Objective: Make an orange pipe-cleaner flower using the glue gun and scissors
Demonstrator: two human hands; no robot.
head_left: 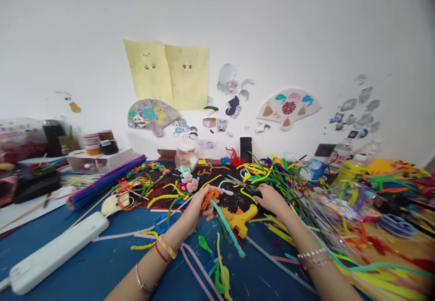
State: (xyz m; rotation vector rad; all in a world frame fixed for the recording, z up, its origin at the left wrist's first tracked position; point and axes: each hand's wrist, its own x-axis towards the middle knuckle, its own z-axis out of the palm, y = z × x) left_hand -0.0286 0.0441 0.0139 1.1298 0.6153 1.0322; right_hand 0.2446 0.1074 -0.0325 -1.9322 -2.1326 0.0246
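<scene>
My left hand (196,209) is closed around an orange pipe-cleaner piece (210,196) with a teal pipe cleaner (228,229) trailing down from it. Farther right, my right hand (270,197) rests palm down on the dark mat, fingers curled over the handles of a pair of scissors (242,182). A yellow glue gun (240,219) lies between the two hands. Small pink pipe-cleaner flowers (189,182) sit just beyond the left hand.
A heap of coloured pipe cleaners (306,187) covers the right side, with plastic bottles (343,165) behind. A purple bundle (105,181) and a white power strip (57,251) lie left. A jar (186,155) and phone (245,148) stand by the wall.
</scene>
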